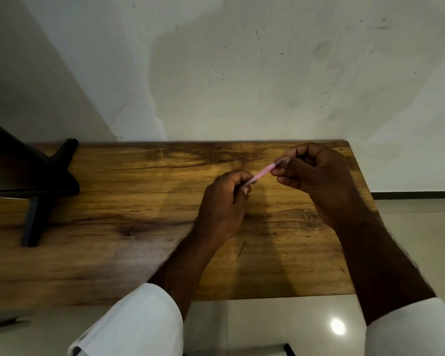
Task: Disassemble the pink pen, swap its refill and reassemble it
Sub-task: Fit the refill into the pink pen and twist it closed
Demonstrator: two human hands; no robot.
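A slim pink pen [263, 172] is held in the air above the wooden table [139, 201], slanting up to the right. My left hand [224, 204] grips its lower end with curled fingers. My right hand [316, 176] pinches its upper end between thumb and fingertips. Both ends of the pen are hidden inside the hands. A thin dark refill [241, 250] lies on the table in front of my left wrist.
A black stand [36, 191] with a dark screen above it occupies the table's left end. The table's back edge meets a white wall. The right edge drops to a tiled floor [416, 227]. White sleeves cover both forearms near the front edge.
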